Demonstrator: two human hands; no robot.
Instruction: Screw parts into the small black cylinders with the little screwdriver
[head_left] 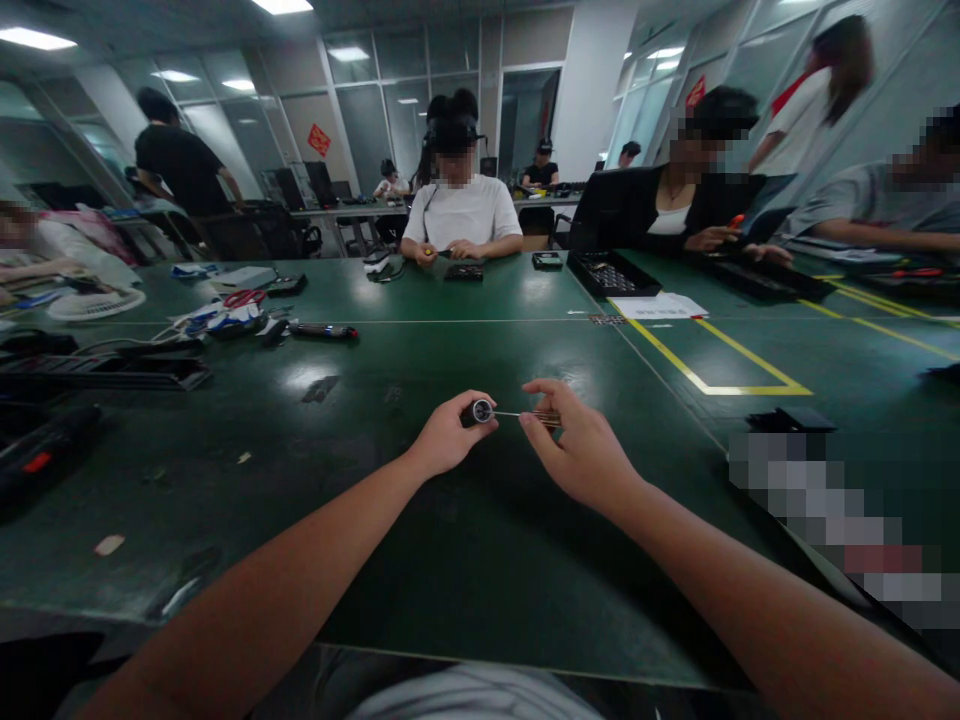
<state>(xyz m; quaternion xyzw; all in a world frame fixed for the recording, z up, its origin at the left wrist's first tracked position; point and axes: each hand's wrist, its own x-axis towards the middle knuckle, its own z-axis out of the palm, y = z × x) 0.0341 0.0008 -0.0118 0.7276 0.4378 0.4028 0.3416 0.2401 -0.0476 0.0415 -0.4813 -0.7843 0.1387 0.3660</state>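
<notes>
My left hand (448, 437) is closed around a small black cylinder (478, 412) with a silver rim, its open end facing right and toward me. My right hand (581, 440) pinches a screwdriver (508, 414) by its handle, which the fingers mostly hide. The thin metal shaft points left, and its tip meets the rim of the cylinder or lies just in front of it; I cannot tell which. Both hands are held above the green table (480, 560), at about the middle of the view.
To the left lie a dark pen-like tool (324, 331), red scissors (244, 298) and black trays (105, 372). A compartmented black box (611, 273) and white paper (660, 305) stand ahead right, near yellow tape (757, 391). A person in white (465, 215) works opposite; others sit at right.
</notes>
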